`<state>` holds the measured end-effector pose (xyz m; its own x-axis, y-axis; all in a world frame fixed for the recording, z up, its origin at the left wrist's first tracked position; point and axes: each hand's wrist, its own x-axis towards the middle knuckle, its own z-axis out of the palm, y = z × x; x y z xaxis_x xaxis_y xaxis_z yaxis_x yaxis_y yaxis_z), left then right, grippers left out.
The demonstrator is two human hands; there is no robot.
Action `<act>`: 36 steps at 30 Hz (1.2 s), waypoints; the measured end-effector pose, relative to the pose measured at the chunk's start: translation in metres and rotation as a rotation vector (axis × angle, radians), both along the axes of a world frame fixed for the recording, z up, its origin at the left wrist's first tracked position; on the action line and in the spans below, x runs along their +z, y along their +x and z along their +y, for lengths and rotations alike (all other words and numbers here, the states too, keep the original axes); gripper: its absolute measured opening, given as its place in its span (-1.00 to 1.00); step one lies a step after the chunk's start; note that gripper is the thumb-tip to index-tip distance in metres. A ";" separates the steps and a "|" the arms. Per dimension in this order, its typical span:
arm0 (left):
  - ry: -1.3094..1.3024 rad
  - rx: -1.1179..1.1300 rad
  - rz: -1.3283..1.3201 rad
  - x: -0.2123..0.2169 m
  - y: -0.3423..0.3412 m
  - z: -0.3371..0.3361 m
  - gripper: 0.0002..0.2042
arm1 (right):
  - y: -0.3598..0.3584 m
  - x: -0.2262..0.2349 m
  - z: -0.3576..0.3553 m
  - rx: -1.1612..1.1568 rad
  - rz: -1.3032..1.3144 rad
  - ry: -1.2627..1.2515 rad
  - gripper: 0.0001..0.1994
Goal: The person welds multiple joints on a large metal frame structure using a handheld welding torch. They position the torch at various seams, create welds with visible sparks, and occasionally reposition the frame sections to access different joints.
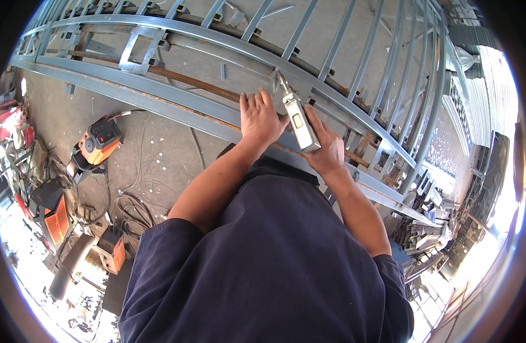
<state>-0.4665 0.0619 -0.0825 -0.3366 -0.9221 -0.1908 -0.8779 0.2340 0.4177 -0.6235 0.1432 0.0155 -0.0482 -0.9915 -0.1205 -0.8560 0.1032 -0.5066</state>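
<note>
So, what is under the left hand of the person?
The left hand lies flat on a grey metal bar of the gate frame, beside a rusty bar. The spot beneath the palm is covered.

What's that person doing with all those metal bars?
A person in a dark blue shirt leans over a big grey metal gate frame lying flat above the concrete floor. The left hand presses flat on a rail of the frame. The right hand grips a grey hand tool, its tip touching the rail. Orange machines and cables sit on the floor to the left.
</note>
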 end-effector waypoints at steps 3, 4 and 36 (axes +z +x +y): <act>-0.060 -0.016 0.012 -0.006 0.000 0.002 0.03 | 0.002 -0.002 0.000 -0.009 -0.005 -0.033 -0.16; -0.079 -0.015 0.018 -0.008 0.001 0.002 0.04 | 0.002 -0.002 0.000 -0.012 -0.006 -0.028 -0.16; -0.018 0.000 0.018 -0.003 0.000 0.000 0.01 | -0.001 0.012 0.008 -0.104 -0.058 0.113 -0.07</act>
<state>-0.4670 0.0617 -0.0855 -0.3395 -0.9256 -0.1676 -0.8702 0.2414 0.4294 -0.6246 0.1509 0.0272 -0.1395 -0.9615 -0.2368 -0.8072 0.2489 -0.5353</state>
